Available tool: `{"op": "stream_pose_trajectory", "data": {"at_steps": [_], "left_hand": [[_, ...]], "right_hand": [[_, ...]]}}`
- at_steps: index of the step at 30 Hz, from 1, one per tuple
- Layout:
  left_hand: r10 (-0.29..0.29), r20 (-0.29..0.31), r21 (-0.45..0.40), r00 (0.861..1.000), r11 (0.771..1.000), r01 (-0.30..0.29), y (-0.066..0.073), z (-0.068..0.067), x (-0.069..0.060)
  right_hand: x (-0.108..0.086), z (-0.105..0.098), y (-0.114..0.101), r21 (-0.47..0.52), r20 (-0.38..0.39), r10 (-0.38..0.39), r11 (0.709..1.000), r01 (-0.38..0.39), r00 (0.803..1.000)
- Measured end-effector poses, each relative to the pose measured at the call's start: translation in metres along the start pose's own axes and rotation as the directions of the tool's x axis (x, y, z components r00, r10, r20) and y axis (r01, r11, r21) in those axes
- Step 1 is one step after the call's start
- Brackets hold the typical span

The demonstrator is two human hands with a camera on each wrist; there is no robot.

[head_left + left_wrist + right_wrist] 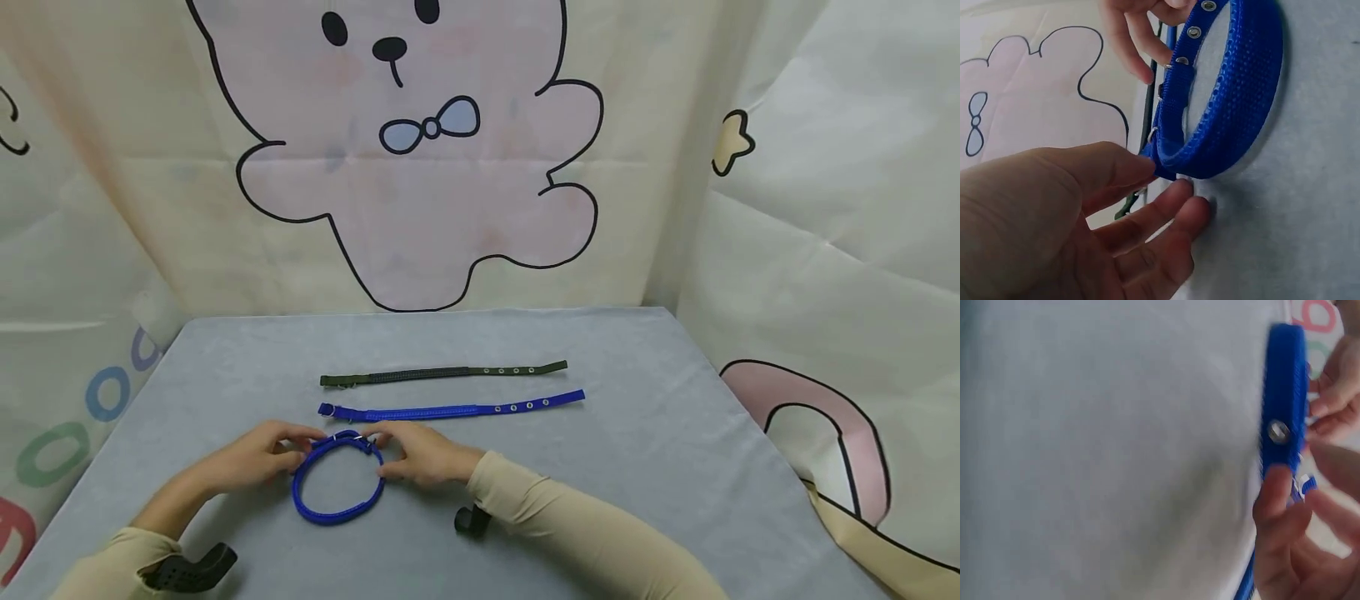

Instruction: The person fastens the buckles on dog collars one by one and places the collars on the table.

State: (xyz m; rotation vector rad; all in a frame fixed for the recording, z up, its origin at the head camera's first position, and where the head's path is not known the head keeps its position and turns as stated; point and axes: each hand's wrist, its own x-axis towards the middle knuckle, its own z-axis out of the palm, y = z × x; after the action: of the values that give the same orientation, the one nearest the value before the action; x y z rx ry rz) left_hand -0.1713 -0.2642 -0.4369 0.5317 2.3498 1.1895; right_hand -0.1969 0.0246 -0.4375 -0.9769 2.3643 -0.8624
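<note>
A blue pet collar (330, 518), closed into a ring, stands on its edge on the grey tabletop. My left hand (258, 458) pinches the ring's upper left side between thumb and fingers. On the opposite side my right hand (429, 454) holds the collar, forefinger by the metal buckle and thumb against the outer right side. Metal eyelets and a mesh-textured band show on the collar (1250, 94) in the left wrist view. In the right wrist view, fingertips of the right hand (1300, 544) rest on the collar's lower part, near one eyelet.
Behind the ring lies a second blue collar (438, 412), stretched flat with its eyelets to the right. Farther back a dark green collar (420, 375) lies roughly parallel to it. Printed cloth (465, 192) hangs along the table's back edge and both sides.
</note>
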Motion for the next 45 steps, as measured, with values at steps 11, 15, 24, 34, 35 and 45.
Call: {"op": "stream_pose_trajectory", "data": {"at_steps": [11,15,24,34,35,45], "left_hand": [[-0.009,-0.056,-0.012,0.998,1.0,0.008,0.012,-0.009,-0.006],[0.037,-0.094,0.002,0.995,0.999,-0.037,0.019,-0.012,-0.002],[0.118,-0.131,0.005,0.984,0.993,-0.118,0.032,-0.01,0.008],[0.146,-0.163,0.006,0.976,0.989,-0.147,0.058,-0.005,0.03],[0.152,-0.164,0.004,0.975,0.988,-0.153,0.061,-0.004,0.032],[0.15,-0.293,-0.082,0.944,0.98,-0.181,0.067,0.0,0.046]], "right_hand": [[-0.022,-0.023,0.022,0.292,-0.012,-0.026,0.956,0.029,1.0],[-0.029,-0.032,0.027,0.322,-0.076,-0.044,0.944,0.066,0.996],[-0.041,-0.052,0.036,0.288,-0.176,-0.052,0.952,0.102,0.983],[-0.058,-0.068,0.053,0.286,-0.258,-0.014,0.954,0.09,0.966],[-0.06,-0.069,0.055,0.29,-0.267,-0.007,0.953,0.087,0.964],[-0.075,-0.091,0.079,0.328,-0.398,-0.003,0.934,0.145,0.917]]}}
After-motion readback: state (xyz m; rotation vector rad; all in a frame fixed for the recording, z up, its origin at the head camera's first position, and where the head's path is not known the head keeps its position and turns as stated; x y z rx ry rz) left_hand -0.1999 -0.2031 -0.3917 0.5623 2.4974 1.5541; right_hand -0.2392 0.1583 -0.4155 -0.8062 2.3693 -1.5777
